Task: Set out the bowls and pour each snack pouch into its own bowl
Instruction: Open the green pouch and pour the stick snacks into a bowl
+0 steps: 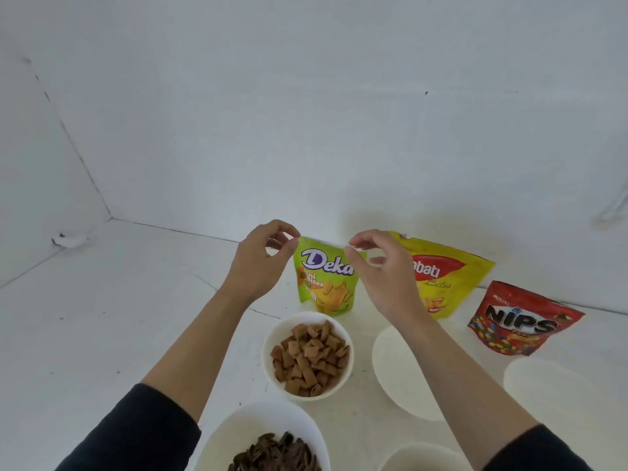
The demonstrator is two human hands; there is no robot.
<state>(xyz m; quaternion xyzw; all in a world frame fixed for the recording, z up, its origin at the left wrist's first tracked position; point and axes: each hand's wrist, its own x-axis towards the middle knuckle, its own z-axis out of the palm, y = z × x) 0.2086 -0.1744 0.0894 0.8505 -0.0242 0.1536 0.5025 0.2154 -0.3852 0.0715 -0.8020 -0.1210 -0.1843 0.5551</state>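
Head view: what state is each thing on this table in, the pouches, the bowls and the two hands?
Green pouch: upright, top corners pinched by left hand and right hand.
Yellow pouch: upright, partly behind the right hand.
Red pouch: stands tilted, not held.
Middle bowl: full of light brown snacks.
Near bowl: holds dark snacks.
Bowl under right arm: empty.
Far-right bowl: empty.
Bottom-edge bowl: contents out of view.

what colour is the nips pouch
The Nips pouch is red, seen in the head view.
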